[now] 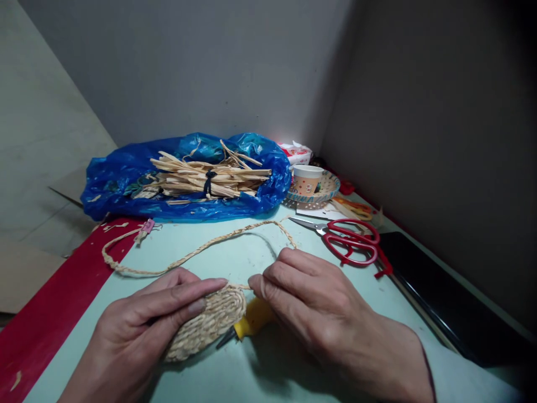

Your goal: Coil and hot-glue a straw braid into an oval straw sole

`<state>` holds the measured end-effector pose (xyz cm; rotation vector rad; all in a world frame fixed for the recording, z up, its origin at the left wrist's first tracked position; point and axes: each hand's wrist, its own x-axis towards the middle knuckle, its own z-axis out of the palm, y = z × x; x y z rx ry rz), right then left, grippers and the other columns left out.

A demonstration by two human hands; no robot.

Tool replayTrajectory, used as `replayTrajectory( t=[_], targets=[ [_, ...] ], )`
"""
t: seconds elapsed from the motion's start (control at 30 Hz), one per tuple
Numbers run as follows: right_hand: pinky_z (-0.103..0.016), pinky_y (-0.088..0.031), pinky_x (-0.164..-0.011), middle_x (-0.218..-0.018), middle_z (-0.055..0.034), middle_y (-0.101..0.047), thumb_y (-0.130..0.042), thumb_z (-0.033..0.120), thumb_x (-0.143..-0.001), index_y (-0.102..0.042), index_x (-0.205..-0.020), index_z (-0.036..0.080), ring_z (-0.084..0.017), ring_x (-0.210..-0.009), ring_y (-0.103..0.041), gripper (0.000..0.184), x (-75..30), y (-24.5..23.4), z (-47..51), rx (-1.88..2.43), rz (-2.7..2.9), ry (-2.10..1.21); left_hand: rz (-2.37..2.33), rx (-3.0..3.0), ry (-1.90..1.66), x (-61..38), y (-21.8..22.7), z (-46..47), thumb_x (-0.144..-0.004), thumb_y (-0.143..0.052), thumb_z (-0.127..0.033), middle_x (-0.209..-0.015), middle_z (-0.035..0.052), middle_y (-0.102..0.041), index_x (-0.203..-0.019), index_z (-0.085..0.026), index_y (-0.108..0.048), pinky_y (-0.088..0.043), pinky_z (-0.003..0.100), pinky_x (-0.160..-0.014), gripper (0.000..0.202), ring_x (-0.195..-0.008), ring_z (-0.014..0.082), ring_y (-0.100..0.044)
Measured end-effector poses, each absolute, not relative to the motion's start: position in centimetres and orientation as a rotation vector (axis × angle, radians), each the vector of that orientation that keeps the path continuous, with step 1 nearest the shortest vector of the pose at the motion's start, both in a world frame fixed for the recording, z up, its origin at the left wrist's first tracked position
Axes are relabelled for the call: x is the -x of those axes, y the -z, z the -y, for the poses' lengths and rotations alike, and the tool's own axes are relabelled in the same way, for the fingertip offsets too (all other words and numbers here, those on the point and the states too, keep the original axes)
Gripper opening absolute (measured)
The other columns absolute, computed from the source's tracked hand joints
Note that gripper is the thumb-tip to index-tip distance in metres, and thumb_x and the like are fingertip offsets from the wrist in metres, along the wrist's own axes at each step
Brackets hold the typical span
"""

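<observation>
your left grip pinches a woven mat's edge (210,322), your right grip (314,296) a straw strand (244,287), over the pale green bench (146,252) (red-edged), near grey walls (188,73).

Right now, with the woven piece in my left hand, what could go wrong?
The dark tip of the yellow-handled tool sits close to the woven piece and might snag it or prick a finger.

The braided cord passes near the points of the red-handled scissors, so it could catch there.

The cord's slack sprawls across the table; it may tangle.
</observation>
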<state>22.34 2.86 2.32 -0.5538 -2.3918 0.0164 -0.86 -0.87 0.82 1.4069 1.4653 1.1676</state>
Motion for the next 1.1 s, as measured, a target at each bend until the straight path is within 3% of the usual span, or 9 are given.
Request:
replayTrajectory(
  t=[0.13, 0.3, 0.6, 0.73, 0.83, 0.97, 1.1],
  targets=[
    [-0.035, -0.042, -0.059, -0.075, -0.0110, -0.063, -0.040, 0.001, -0.099, -0.073, -0.095, -0.001, -0.022, -0.067, -0.046, 0.034, -22.4, -2.4, -2.4, 0.587, 2.410, -0.016, -1.501, -1.393, -1.209, 0.6, -1.0, 0.8, -0.073, -0.078, -0.036, -0.085, -0.0001, -0.080, -0.081, -0.041, -0.085, -0.060, 0.020, -0.063, 0.012, -0.078, 0.0209, -0.071],
    [-0.037, -0.046, -0.061, -0.076, -0.0120, -0.064, -0.039, 0.000, -0.098, -0.071, -0.088, 0.002, -0.023, -0.067, -0.048, 0.034, -22.4, -2.2, -2.1, 0.631, 2.416, -0.031, -1.494, -1.498, -1.139, 1.4, -0.5, 0.5, -0.076, -0.077, -0.039, -0.089, -0.0024, -0.081, -0.087, -0.045, -0.084, -0.060, 0.017, -0.065, 0.014, -0.080, 0.0189, -0.073],
    [-0.038, -0.050, -0.065, -0.077, -0.0131, -0.066, -0.041, -0.001, -0.094, -0.072, -0.095, 0.000, -0.024, -0.069, -0.051, 0.032, -22.1, -2.1, -1.7, 0.680, 2.403, -0.071, -1.597, -1.516, -1.165, 1.6, -0.1, 0.6, -0.075, -0.077, -0.039, -0.095, -0.0084, -0.082, -0.085, -0.046, -0.083, -0.051, 0.016, -0.095, 0.013, -0.092, 0.0156, -0.075],
    [-0.036, -0.046, -0.059, -0.072, -0.0116, -0.064, -0.046, -0.003, -0.091, -0.073, -0.095, -0.001, -0.023, -0.065, -0.050, 0.028, -21.7, -1.3, -1.7, 0.682, 2.334, -0.054, -1.697, -1.467, -1.154, 1.9, 0.6, 0.8, -0.074, -0.077, -0.042, -0.098, -0.0101, -0.083, -0.085, -0.045, -0.083, -0.043, 0.018, -0.107, 0.013, -0.105, 0.0165, -0.072],
    [-0.035, -0.043, -0.055, -0.069, -0.0106, -0.063, -0.050, -0.004, -0.088, -0.073, -0.097, -0.003, -0.023, -0.062, -0.048, 0.025, -21.3, -0.8, -1.8, 0.672, 2.281, -0.023, -1.763, -1.453, -1.133, 2.0, 0.7, 1.0, -0.075, -0.076, -0.045, -0.101, -0.0110, -0.083, -0.086, -0.045, -0.083, -0.039, 0.017, -0.109, 0.014, -0.115, 0.0162, -0.068],
    [-0.037, -0.043, -0.055, -0.067, -0.0103, -0.063, -0.054, -0.005, -0.085, -0.074, -0.095, -0.003, -0.023, -0.060, -0.047, 0.022, -20.9, -0.5, -1.7, 0.687, 2.252, 0.039, -1.753, -1.475, -1.164, 1.6, 0.4, 1.0, -0.075, -0.075, -0.048, -0.099, -0.0130, -0.083, -0.087, -0.047, -0.082, -0.040, 0.020, -0.111, 0.014, -0.109, 0.0154, -0.071],
    [-0.037, -0.044, -0.054, -0.067, -0.0097, -0.063, -0.058, -0.005, -0.083, -0.073, -0.096, -0.003, -0.023, -0.060, -0.048, 0.021, -20.8, -0.5, -1.5, 0.695, 2.252, 0.055, -1.752, -1.526, -1.187, 1.1, 0.0, 0.7, -0.075, -0.074, -0.049, -0.096, -0.0121, -0.082, -0.084, -0.047, -0.083, -0.051, 0.020, -0.099, 0.013, -0.100, 0.0159, -0.073]
  ],
)
